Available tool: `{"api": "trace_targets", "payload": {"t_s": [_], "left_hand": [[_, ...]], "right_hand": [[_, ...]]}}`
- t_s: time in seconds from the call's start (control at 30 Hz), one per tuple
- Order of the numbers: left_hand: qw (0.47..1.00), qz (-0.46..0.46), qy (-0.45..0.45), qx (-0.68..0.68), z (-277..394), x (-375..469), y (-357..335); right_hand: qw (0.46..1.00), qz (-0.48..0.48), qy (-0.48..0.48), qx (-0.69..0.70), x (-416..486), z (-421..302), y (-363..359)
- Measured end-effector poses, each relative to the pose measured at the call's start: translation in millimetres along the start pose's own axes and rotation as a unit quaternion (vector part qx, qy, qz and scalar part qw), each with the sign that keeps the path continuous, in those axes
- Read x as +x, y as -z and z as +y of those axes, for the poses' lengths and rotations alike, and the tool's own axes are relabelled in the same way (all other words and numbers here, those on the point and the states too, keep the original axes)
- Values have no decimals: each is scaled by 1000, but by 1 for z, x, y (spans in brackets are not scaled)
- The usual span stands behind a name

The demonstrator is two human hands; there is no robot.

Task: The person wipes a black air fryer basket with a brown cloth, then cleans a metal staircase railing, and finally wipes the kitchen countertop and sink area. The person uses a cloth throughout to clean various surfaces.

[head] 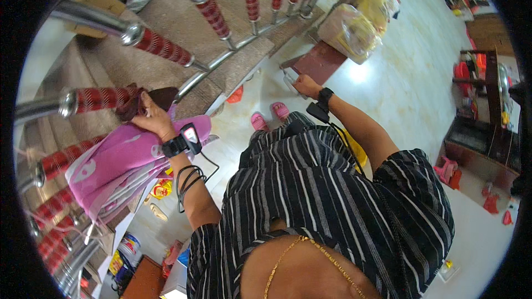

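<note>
My left hand (pixel 153 117) is closed on a dark maroon cloth (pixel 132 104) against a red-and-metal stair baluster (pixel 102 99). Below that wrist, a pink patterned cloth (pixel 124 158) drapes over the railing. On the right, my right hand (pixel 307 86) grips a slim pale object (pixel 289 81), perhaps a bottle or a handle; its kind is not plain. Just beyond that hand is a flat reddish-brown surface (pixel 320 62). Both wrists wear black strapped devices with cables.
Stone stairs (pixel 178 12) rise behind the metal railing. Clear plastic bags with yellow contents (pixel 353 29) stand beyond my right hand. A dark wooden cabinet (pixel 478 137) is at the far right. A loose shoe (pixel 158 212) and a red bag (pixel 235 94) lie on the floor.
</note>
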State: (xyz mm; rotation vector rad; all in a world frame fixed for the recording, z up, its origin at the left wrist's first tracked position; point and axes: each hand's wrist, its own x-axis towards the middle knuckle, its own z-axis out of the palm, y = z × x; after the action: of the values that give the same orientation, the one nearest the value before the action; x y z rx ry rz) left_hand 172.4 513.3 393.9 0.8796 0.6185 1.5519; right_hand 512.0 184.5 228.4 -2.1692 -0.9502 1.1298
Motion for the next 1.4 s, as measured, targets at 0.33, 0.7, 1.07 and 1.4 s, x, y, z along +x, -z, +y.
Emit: {"api": "trace_targets", "payload": {"t_s": [0.33, 0.7, 1.07, 1.4], "left_hand": [[917, -42, -157, 363, 30, -1, -5], [746, -139, -275, 591, 41, 17, 44], [854, -85, 26, 512, -55, -13, 90], [828, -10, -90, 554, -37, -65, 29]], "right_hand": [[929, 193, -314, -42, 40, 70, 13], [915, 222, -328, -74, 66, 112, 13], [942, 132, -295, -95, 86, 106, 45], [982, 119, 148, -9, 51, -3, 77]]}}
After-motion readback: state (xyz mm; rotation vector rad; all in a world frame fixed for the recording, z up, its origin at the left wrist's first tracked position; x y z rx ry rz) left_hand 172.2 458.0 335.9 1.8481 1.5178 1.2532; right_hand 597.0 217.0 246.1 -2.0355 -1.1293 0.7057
